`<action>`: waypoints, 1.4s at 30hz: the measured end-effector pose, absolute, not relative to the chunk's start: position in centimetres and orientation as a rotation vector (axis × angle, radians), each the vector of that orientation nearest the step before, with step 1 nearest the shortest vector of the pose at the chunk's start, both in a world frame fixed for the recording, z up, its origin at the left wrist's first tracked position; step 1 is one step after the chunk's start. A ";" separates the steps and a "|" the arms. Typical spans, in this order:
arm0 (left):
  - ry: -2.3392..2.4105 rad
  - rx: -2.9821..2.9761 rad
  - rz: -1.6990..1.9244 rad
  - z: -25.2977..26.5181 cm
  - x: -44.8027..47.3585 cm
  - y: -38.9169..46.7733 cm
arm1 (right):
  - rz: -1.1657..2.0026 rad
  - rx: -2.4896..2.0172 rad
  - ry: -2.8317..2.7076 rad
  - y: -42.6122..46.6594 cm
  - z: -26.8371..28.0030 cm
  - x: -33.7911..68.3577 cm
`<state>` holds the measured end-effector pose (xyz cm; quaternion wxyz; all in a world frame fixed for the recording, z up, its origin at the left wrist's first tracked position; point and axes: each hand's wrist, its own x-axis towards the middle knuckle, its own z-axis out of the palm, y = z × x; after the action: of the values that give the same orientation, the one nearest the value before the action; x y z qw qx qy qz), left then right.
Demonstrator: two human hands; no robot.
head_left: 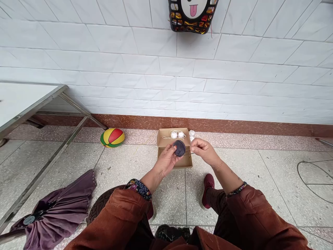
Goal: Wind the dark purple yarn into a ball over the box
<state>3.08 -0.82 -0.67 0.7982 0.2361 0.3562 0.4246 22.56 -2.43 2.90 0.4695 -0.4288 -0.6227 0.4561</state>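
Observation:
A ball of dark grey yarn [179, 148] is held in my left hand [167, 159], thumb and fingers around its near side. My right hand [205, 152], a little to the right, pinches the dark yarn strand [189, 153] that runs across from the ball. Below and behind both hands an open cardboard box [187, 162] lies on the floor. White yarn balls [177, 134] with loose strands rest in its far part. More white yarn [191, 134] is just outside the box's right edge. My left hand and the ball hide part of the box.
A colourful ball [112, 137] lies by the wall, left of the box. A metal-framed table [39, 100] stands at left, with a folded purple umbrella [62, 208] below it. A black basket [193, 26] hangs on the tiled wall. A wire frame [301, 180] is at right.

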 end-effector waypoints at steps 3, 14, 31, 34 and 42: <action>0.843 0.424 0.994 -1.0 2.9 -0.2 | 1.172 -1.005 -1.757 -3.2 3.0 21.9; 0.934 0.973 0.905 -2.1 3.4 -0.9 | 0.922 -1.046 -1.766 -2.7 3.7 21.1; 0.936 1.005 0.742 -2.3 3.3 -0.8 | 1.098 -1.077 -1.531 -2.7 3.4 22.9; 0.811 1.164 0.676 -1.7 3.1 -1.1 | 0.957 -1.180 -1.445 -1.9 2.6 23.2; 0.510 1.081 0.830 0.4 2.7 -1.0 | 0.958 -1.386 -1.428 -1.4 -1.4 22.6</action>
<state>2.68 -0.98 0.42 0.7469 0.4940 0.2330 0.3793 22.64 -1.45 -1.44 0.4495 -0.5606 -0.5776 0.3874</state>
